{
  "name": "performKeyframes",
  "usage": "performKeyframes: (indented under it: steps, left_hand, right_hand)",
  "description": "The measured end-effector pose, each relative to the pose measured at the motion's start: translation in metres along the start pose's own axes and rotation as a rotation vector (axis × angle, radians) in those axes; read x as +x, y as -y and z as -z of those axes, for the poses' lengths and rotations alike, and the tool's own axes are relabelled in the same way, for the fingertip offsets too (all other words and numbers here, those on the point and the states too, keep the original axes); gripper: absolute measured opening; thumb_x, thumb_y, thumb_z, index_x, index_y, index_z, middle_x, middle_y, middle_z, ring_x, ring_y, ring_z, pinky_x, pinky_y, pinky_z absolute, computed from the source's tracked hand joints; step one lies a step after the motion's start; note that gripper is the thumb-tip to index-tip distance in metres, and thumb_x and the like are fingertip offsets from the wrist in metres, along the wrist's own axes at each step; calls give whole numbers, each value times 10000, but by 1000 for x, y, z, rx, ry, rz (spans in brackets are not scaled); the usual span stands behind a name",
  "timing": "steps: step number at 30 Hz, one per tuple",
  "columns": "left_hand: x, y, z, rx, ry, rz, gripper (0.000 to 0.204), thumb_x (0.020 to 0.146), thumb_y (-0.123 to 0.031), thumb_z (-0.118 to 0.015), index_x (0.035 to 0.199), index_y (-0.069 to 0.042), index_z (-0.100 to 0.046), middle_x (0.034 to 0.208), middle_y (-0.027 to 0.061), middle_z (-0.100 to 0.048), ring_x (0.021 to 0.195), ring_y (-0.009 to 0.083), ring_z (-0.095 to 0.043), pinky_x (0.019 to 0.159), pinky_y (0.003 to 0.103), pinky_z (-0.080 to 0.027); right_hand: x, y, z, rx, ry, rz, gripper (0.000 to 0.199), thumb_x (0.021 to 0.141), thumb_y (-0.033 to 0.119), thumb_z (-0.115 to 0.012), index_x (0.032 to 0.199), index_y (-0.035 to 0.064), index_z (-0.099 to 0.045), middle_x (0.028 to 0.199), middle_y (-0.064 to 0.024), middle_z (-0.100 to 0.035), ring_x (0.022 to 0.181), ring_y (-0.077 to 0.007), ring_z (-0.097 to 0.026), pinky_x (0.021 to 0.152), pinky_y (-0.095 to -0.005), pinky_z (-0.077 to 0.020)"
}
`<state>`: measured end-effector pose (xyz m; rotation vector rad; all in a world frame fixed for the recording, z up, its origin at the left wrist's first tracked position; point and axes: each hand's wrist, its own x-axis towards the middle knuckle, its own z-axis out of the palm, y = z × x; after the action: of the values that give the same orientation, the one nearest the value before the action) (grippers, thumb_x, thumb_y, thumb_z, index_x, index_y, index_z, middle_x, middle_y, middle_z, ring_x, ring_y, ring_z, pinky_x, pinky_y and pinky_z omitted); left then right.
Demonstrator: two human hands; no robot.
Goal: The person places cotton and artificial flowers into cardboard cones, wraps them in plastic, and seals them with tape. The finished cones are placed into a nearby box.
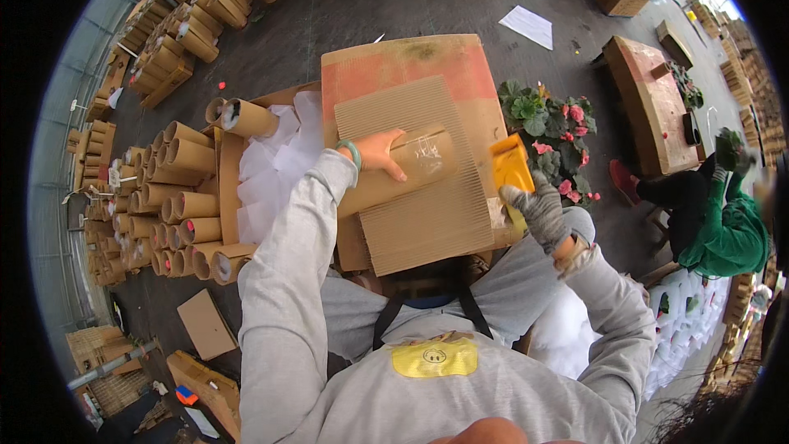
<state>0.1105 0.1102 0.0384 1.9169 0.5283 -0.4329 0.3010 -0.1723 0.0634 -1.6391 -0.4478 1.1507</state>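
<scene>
Across a corrugated cardboard sheet [423, 222], on top of a large cardboard box [403, 57], lies a brown cardboard tube [427, 156]. Clear, shiny tape shows near its upper right end. My bare left hand [380, 154], with a green bangle at the wrist, grips the tube from above, thumb toward me and fingers over the far side. In a grey knitted glove, my right hand [538, 212] is closed on a yellow tape dispenser [511, 166] at the box's right edge. The dispenser is apart from the tube.
Left of the box, white foam sheets [279, 156] fill an open carton beside many stacked cardboard tubes [177, 197]. Potted plants with pink flowers [559, 131] stand at right. Further right, a person in green [727, 222] sits near another box table [649, 107].
</scene>
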Motion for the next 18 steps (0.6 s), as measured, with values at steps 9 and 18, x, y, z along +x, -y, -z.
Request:
performKeyframes:
  steps: [9, 18]
  left_hand:
    - [-53, -3, -34, -1228, 89, 35, 645, 757, -219, -717, 1299, -1, -445, 1198, 144, -575, 1044, 221, -587, 893, 355, -484]
    - [-91, 31, -67, -1790, -484, -290, 513, 905, -482, -501, 1210, -70, -526, 1116, 84, -614, 977, 221, -609, 840, 376, -505]
  right_hand:
    - [138, -84, 5, -1301, 34, 385, 320, 741, 104, -635, 1051, 94, -554, 1159, -182, -556, 1052, -363, -529, 866, -408, -448]
    - [-5, 14, -101, -419, 618, 493, 552, 894, 254, -587, 1360, 42, -380, 1121, -156, -590, 950, -235, -599, 828, -376, -481]
